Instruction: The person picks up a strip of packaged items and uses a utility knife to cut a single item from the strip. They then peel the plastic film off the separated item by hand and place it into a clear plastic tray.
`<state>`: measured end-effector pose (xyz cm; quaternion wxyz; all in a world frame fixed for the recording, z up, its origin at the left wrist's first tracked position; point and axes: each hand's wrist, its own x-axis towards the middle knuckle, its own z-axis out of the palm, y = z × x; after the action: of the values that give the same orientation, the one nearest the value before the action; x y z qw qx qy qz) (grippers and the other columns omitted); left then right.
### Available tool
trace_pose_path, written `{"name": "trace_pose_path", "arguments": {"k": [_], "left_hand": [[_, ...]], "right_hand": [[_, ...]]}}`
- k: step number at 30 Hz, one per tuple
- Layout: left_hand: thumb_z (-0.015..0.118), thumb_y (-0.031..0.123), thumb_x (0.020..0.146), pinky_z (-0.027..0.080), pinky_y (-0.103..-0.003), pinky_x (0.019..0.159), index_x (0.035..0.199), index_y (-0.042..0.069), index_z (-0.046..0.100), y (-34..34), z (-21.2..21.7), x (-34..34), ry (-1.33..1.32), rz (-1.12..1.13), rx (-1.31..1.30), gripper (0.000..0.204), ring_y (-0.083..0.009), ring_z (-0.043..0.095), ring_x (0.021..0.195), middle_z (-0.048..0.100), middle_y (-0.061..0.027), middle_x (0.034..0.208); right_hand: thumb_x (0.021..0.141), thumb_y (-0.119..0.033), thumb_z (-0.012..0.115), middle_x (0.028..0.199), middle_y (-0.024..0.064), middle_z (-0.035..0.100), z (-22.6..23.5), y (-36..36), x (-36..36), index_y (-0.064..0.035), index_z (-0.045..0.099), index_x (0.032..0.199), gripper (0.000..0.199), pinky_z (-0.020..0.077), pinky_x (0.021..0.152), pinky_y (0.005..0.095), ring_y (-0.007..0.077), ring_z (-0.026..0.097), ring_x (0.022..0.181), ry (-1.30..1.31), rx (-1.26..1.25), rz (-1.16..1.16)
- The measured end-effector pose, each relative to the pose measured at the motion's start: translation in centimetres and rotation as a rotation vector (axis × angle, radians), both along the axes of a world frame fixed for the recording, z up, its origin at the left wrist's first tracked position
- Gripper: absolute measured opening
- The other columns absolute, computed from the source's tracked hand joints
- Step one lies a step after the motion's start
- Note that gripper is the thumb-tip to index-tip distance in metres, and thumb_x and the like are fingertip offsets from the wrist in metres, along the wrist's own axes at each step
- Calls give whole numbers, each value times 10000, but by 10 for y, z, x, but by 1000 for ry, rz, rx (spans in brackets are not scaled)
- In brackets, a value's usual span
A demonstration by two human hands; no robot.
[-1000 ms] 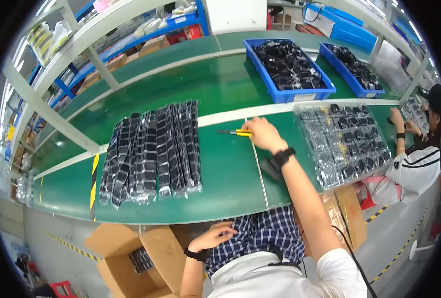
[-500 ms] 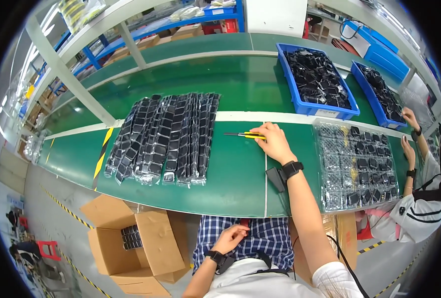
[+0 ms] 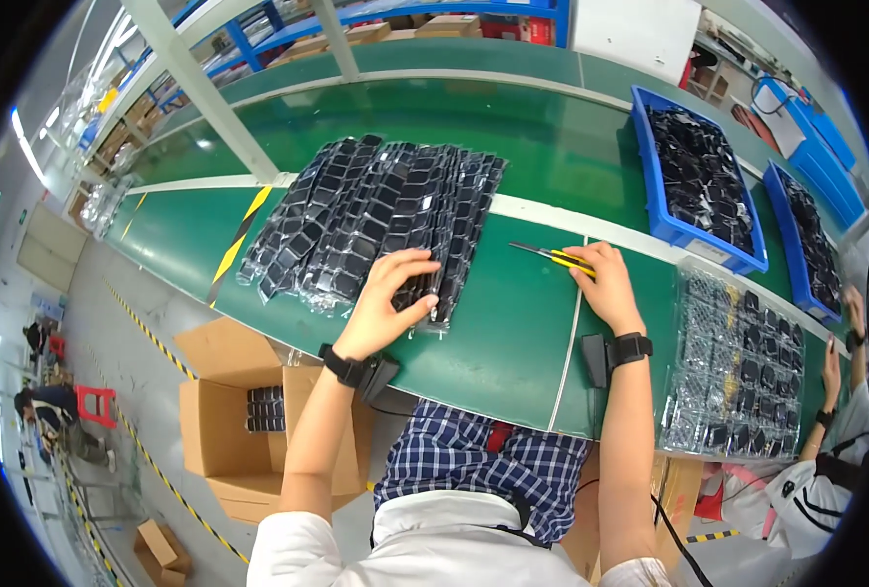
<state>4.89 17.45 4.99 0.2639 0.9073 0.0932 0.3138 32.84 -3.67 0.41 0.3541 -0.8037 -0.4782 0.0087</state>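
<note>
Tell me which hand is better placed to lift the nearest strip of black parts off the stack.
Left. The left hand already rests on the strips of black parts; the right hand grips the yellow utility knife.

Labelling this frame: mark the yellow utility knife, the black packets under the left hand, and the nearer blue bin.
yellow utility knife (image 3: 555,257), head view, on its handle.
black packets (image 3: 376,220), head view, mid-stack.
nearer blue bin (image 3: 662,230), head view, on its near wall.

Right hand (image 3: 606,284) hides utility knife (image 3: 552,256) handle end.
</note>
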Motion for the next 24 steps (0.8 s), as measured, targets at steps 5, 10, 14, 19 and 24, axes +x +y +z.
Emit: {"name": "trace_pose_path", "arguments": {"k": [5, 10, 14, 19, 24], "left_hand": [[685, 134, 891, 423, -392, 1047, 1159, 95, 681, 23, -24, -1, -12, 27, -253, 271, -283, 594, 1155, 661, -88, 1190], [652, 97, 911, 452, -369, 1000, 1158, 79, 686, 32, -33, -8, 31, 126, 21, 250, -265, 609, 1138, 668, -94, 1190], [651, 119, 923, 466, -372, 967, 1151, 90, 682, 35, -30, -5, 68, 122, 347, 232, -252, 616, 1102, 669, -86, 1161], [630, 129, 935, 466, -363, 944, 1130, 77, 676, 33, -28, 2, -27, 132, 131, 207, -231, 619, 1091, 673, -86, 1128], [547, 222, 982, 470, -364, 831, 1051, 56, 664, 17, -2, 20, -573, 11, -856, 215, -231, 617, 925, 658, -75, 976]], "right_hand": [[838, -50, 697, 1038, 95, 605, 0, -1, 0, -113, 709, 1154, 322, 467, 943, 382, 303, 560, 1042, -11, -25, -8], [841, -51, 696, 1049, 98, 607, 1, -2, 0, -111, 706, 1158, 323, 468, 942, 379, 299, 559, 1040, -25, -25, -22], [842, -55, 696, 1059, 99, 606, 1, 0, 0, -108, 705, 1158, 320, 467, 944, 379, 297, 558, 1046, -24, -25, -29], [834, -73, 712, 1064, 107, 602, -2, 0, 2, -116, 695, 1178, 348, 465, 948, 391, 304, 555, 1050, -36, -25, -24], [822, -97, 733, 1054, 112, 601, 10, -1, -11, -126, 663, 1234, 419, 459, 959, 398, 312, 552, 1061, -219, 0, -68]]}}
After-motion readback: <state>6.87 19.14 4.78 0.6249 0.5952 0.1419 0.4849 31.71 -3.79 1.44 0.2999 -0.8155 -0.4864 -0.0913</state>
